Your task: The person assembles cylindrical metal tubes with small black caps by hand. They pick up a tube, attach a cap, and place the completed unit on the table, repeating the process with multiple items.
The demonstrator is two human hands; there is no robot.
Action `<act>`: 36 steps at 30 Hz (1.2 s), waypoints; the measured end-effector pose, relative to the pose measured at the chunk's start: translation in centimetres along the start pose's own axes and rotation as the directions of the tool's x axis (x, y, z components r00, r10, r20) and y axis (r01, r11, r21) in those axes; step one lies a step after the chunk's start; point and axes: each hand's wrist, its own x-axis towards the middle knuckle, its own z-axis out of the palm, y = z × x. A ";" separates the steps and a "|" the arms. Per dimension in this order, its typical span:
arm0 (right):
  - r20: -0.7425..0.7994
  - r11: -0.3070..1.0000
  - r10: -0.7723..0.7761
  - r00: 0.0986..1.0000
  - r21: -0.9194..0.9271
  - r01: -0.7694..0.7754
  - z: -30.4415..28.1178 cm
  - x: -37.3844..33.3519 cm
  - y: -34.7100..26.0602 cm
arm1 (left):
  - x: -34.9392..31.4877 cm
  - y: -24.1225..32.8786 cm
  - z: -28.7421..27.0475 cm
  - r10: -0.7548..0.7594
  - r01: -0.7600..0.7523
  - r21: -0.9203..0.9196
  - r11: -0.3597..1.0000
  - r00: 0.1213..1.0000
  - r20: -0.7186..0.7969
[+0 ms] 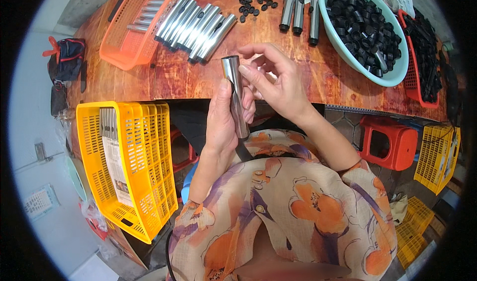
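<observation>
In front of my chest my left hand [222,114] is wrapped round a shiny metal tube [237,94] held nearly upright. A black end shows at its top, and its lower end comes out below my fingers. My right hand [278,80] is raised just right of the tube's upper part. Its thumb and forefinger are apart with the thumb tip close to the tube; whether it touches cannot be made out. Beyond my hands lies a row of metal tubes [201,30] with black ends. Several small black oval pieces [248,5] lie scattered at the far middle.
An orange basket [124,52] with tubes stands far left on the wooden table [298,67]. At right are a pale blue basin [365,72] of black caps, three standing tubes [299,12] and a red basket [415,77]. A yellow crate [149,157] is at my left, a red stool [397,142] right.
</observation>
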 end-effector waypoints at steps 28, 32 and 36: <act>0.053 0.944 0.094 0.994 -0.322 -0.072 0.4 -0.2 2.9 | -0.9 -2.5 -2.2 0.116 -0.196 0.883 0.428 0.980 0.161; 0.078 0.928 0.157 0.985 -0.354 -0.120 0.5 -0.4 3.8 | -0.7 -3.7 -3.6 0.095 -0.201 0.800 0.566 0.979 0.179; 0.178 0.805 0.216 0.960 -0.588 -0.072 0.3 0.2 3.9 | -0.4 -4.2 -4.1 -0.146 0.090 0.413 0.906 0.983 0.107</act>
